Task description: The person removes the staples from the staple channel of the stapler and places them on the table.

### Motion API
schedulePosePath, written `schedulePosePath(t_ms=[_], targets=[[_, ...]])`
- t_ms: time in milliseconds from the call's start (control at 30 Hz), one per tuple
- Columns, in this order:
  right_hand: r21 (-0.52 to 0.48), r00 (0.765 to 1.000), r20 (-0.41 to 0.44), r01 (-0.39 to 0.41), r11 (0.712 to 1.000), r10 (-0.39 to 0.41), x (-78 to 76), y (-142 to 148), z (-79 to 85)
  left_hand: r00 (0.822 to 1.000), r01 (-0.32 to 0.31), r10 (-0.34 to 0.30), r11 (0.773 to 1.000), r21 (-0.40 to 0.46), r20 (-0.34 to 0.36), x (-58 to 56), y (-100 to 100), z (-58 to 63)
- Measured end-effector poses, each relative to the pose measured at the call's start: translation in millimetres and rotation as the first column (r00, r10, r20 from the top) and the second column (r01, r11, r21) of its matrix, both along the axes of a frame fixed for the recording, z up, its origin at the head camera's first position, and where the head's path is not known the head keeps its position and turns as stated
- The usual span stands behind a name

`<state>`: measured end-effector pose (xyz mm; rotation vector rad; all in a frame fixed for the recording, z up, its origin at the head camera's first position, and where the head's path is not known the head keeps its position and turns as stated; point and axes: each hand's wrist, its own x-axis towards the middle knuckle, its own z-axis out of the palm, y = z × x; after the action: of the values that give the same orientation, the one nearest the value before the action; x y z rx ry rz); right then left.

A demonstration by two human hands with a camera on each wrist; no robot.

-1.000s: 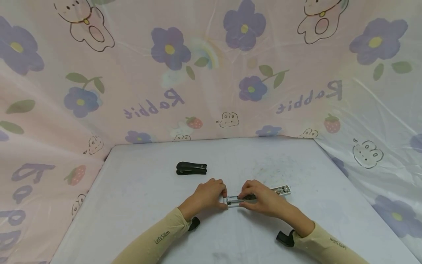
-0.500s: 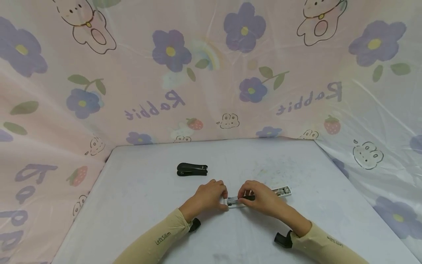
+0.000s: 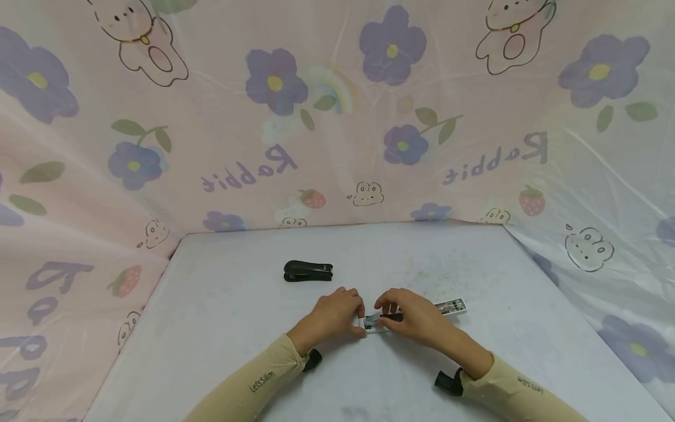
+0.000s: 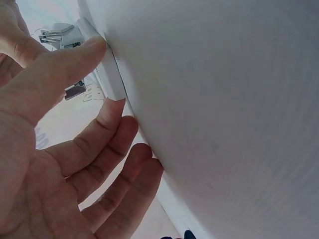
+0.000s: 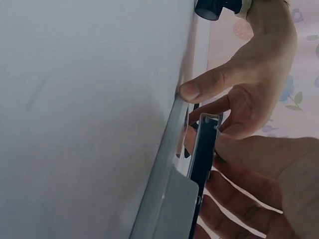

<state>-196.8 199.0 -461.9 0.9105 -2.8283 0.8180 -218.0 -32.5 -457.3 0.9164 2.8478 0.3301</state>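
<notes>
A white stapler (image 3: 377, 330) lies on the table, folded wide open, with its top half (image 3: 452, 306) stretching out to the right. My left hand (image 3: 334, 312) pinches the end of its base (image 4: 112, 74) between thumb and index finger, the other fingers near the tabletop. Thumb and fingers of my right hand (image 3: 419, 316) pinch the stapler's dark magazine channel (image 5: 203, 149), which stands raised off the base at an angle. Part of the stapler's middle is hidden under the right hand in the head view.
A black stapler (image 3: 308, 271) lies farther back, left of the hands. The white table (image 3: 227, 293) meets a printed cloth wall (image 3: 337, 146) at the back and sides. Black camera mounts (image 3: 448, 383) hang at the wrists.
My right hand has shifted slightly left along the white stapler, and the metal piece near the left hand now looks more tilted. The left hand keeps its hold in place.
</notes>
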Motion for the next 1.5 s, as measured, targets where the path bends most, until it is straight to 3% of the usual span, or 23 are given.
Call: schedulePosePath(t_ms=[200,467,667,933,1067,1500], targets=[[0.007,0.999,-0.027,-0.022,1.000,0.022,1.2,3,3.1,1.000,0.003,-0.003,1.000,0.001,0.000,-2.4,0,-1.4],[0.005,1.000,-0.018,0.009,1.000,-0.009,7.5,10,11.3,1.000,0.000,0.000,1.000,0.009,0.003,-3.3,-1,-2.6],[-0.015,0.999,0.036,-0.015,1.000,0.015,17.8,17,15.7,1.000,-0.003,0.002,1.000,0.009,0.010,-3.6,0,0.2],[-0.086,0.986,0.134,-0.084,0.993,0.095,32.4,20,6.1,1.000,-0.002,0.001,1.000,0.015,0.021,-4.4,0,-0.8],[-0.071,0.980,0.160,-0.109,0.992,0.119,35.1,19,3.2,1.000,-0.005,0.005,1.000,0.018,0.025,-5.7,0,-3.2],[0.019,0.968,0.237,-0.092,0.996,0.085,35.6,21,-4.1,1.000,-0.005,0.004,1.000,0.028,0.026,-4.2,0,-1.0]])
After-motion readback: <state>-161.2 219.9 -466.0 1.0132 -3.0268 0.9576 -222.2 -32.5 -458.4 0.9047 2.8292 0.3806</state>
